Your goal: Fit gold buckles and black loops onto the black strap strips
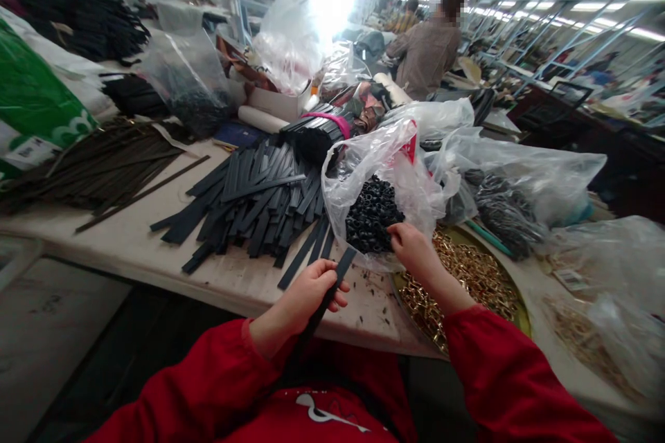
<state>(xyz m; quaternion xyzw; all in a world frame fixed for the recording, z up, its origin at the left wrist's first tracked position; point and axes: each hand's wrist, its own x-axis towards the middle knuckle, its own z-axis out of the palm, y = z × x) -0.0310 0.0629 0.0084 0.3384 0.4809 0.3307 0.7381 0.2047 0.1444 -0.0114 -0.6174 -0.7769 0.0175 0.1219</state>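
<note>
My left hand (312,291) grips a flat black strap (332,287) near its upper end, and the strap runs down toward my lap. My right hand (413,248) reaches into an open clear plastic bag (364,159) full of small black rings (371,214), its fingertips on the rings at the bag's mouth. Whether it has pinched a ring is hidden. A pile of the same black straps (260,201) lies on the table (129,242) just beyond my left hand.
A round tray of gold metal buckles (467,277) sits under my right wrist. More plastic bags (519,180) with dark parts lie to the right. Thin dark strips (98,166) lie at the left. A person (429,48) stands at the far benches.
</note>
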